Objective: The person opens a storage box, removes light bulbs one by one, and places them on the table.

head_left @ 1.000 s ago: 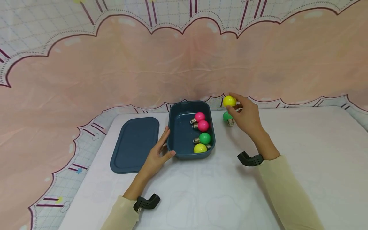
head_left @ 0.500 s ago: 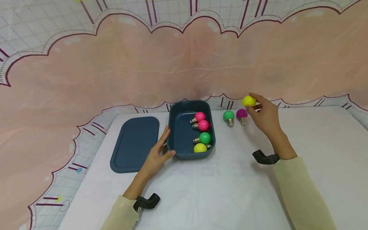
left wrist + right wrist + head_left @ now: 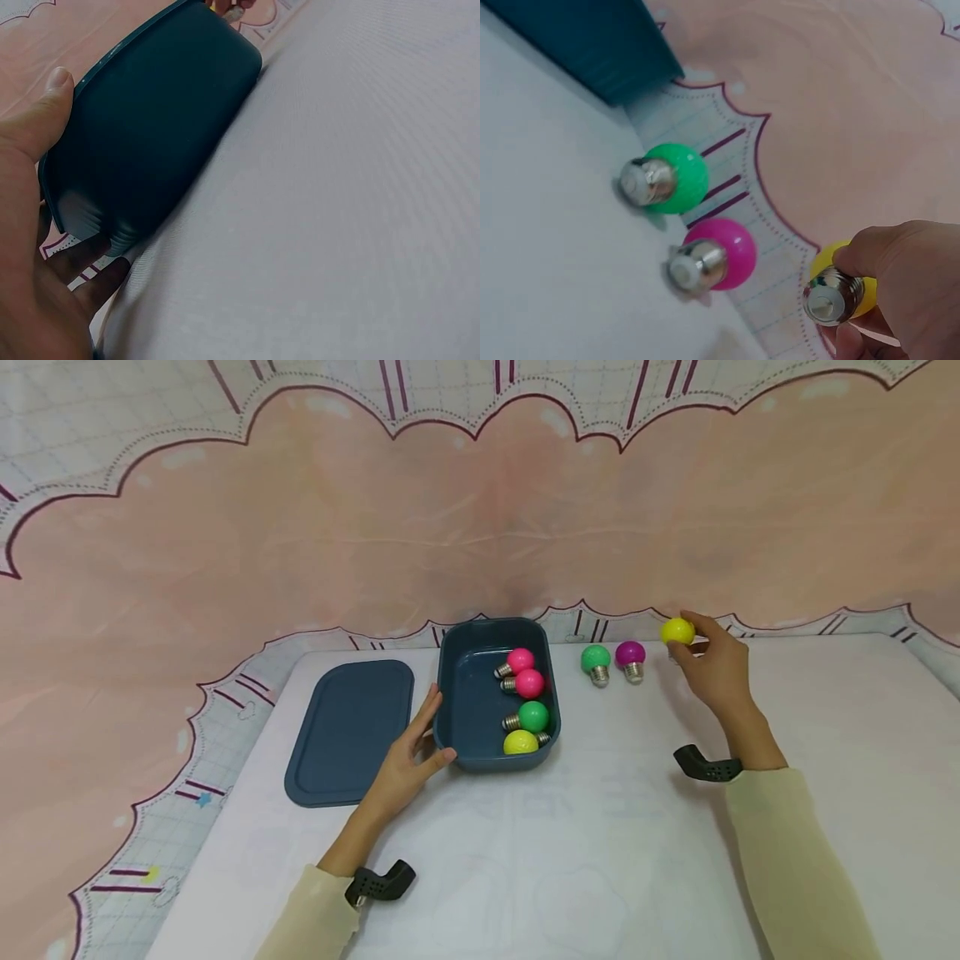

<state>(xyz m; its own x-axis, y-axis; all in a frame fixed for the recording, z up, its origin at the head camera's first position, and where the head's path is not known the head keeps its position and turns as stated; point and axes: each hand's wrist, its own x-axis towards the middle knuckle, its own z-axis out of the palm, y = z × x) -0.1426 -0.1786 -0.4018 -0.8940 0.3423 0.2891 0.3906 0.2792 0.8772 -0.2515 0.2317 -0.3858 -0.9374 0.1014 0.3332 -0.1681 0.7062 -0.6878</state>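
Note:
In the head view, my right hand [image 3: 716,670] pinches a yellow light bulb [image 3: 677,631] between thumb and fingers, near the table's back edge. The right wrist view shows its metal screw base [image 3: 829,296] facing the camera. Just left of it lie a purple bulb [image 3: 630,653] and a green bulb [image 3: 596,657], side by side on the table. My left hand [image 3: 401,768] rests against the near left corner of a dark blue box [image 3: 468,760], its fingers straight along the side and its thumb at the front. Two pink bulbs [image 3: 529,683], a green bulb [image 3: 533,717] and a yellow bulb [image 3: 520,742] lie inside.
A dark blue lid [image 3: 348,731] lies flat on the white table [image 3: 585,860], left of the box. Behind the table hangs a peach cloth [image 3: 480,527] with a scalloped pattern. Both wrists wear black camera mounts.
My right hand has moved right with the yellow bulb, past the green and purple bulbs, then lowered slightly. The purple bulb has come into sight. My left hand stays at the box.

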